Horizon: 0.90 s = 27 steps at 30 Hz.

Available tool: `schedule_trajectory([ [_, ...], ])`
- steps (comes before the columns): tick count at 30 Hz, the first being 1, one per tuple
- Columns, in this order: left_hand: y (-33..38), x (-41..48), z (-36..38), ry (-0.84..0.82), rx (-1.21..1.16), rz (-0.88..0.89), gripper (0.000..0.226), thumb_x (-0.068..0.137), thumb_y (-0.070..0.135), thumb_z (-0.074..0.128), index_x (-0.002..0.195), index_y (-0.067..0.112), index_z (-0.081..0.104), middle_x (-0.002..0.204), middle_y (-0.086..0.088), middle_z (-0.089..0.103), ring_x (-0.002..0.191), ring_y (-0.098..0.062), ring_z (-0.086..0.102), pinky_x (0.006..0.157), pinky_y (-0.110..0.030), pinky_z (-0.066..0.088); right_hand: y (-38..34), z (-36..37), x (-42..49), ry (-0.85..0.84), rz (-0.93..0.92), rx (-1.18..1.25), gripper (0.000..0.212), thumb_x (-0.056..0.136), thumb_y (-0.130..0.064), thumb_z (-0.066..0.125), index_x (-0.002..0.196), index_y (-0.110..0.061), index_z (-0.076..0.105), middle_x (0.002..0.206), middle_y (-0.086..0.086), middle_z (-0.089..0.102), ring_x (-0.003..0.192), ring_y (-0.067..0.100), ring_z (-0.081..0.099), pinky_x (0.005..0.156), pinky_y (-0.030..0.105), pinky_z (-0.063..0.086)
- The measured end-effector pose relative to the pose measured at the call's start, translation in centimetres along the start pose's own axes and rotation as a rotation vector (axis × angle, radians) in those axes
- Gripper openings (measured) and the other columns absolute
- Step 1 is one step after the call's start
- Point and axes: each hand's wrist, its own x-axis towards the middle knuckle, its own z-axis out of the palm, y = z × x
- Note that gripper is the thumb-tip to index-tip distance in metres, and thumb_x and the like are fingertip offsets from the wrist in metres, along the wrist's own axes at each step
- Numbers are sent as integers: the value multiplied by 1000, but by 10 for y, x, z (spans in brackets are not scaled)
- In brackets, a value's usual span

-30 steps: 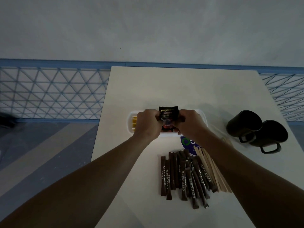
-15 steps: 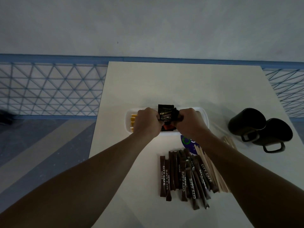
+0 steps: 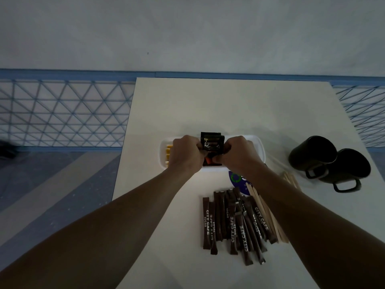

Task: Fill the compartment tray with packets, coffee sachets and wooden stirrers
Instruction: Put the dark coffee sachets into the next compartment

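A white compartment tray [image 3: 259, 143] lies across the middle of the table. My left hand [image 3: 185, 152] and my right hand [image 3: 239, 153] both grip a stack of black coffee packets [image 3: 212, 141], held upright over the tray's middle compartment. Yellow packets [image 3: 168, 151] show in the left compartment; the right compartment is hidden behind my right hand. A pile of brown sugar sachets [image 3: 235, 222] lies near the front of the table. Wooden stirrers [image 3: 268, 217] lie along its right side, partly under my right forearm.
Two black mugs [image 3: 329, 161] lie on their sides at the right of the table. A round blue sticker or lid [image 3: 236, 178] sits just in front of the tray. A few more stirrers [image 3: 291, 180] lie near the mugs. The table's left edge drops to the floor.
Both hands have lowered the packet stack a little into the tray's middle compartment. The view has shifted slightly; nothing else on the table has moved.
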Motion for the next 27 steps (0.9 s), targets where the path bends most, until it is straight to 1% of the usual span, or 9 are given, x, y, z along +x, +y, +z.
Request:
schedule_trajectory([
  [4,0,0,1,-20,56,12,5,81,20,72,85,17,73,89,-7,71,82,-28,67,70,-33,55,0,8,2,28,-61,-105,28,74,-33,81,71,-20,57,71,3,62,63,22,56,46,25,31],
  [9,3,-1,4,-19,139,36,8,81,19,69,89,18,69,92,-7,69,79,-27,63,65,-33,53,-2,11,-2,63,-112,-92,26,80,-25,77,93,-8,61,81,6,59,59,13,44,45,20,27],
  [12,4,1,1,-29,159,57,20,77,21,73,95,18,66,96,-8,70,87,-29,66,68,-35,54,0,6,-1,68,-132,-98,45,73,-35,83,95,-12,52,83,6,63,69,22,54,53,30,39],
  [14,5,4,-4,-53,130,67,31,74,24,79,100,17,65,100,-6,70,90,-28,66,73,-36,56,0,0,0,99,-203,-114,49,73,-31,83,105,-13,52,89,6,67,77,25,60,62,33,45],
  [17,8,14,-16,-68,84,72,28,69,23,82,89,23,61,96,-4,69,88,-25,66,75,-34,55,-3,-5,0,177,-386,-164,44,77,-25,81,117,-21,62,104,6,65,88,24,63,66,28,42],
  [20,10,24,-28,-73,46,74,26,73,11,77,87,25,61,95,-1,66,88,-21,63,69,-29,50,-2,-3,3,232,-459,-141,30,82,-20,77,111,-23,74,103,6,65,86,22,63,64,24,40],
  [23,7,31,-30,-52,19,104,34,78,4,72,104,26,64,102,2,63,92,-18,60,68,-24,43,3,4,6,276,-465,-104,22,85,-14,75,106,-18,78,100,6,67,81,19,63,60,8,33],
  [25,4,33,-26,-47,8,139,38,85,12,70,120,25,64,112,2,63,99,-17,59,78,-23,42,5,9,7,264,-479,-65,19,83,-10,76,101,-14,79,97,8,67,79,21,64,63,13,39],
  [27,2,35,-20,-44,-28,138,38,89,21,68,126,24,64,120,0,65,109,-18,60,91,-25,45,6,12,8,257,-491,-34,17,80,-9,78,96,-12,80,92,10,67,76,24,64,66,26,48],
])
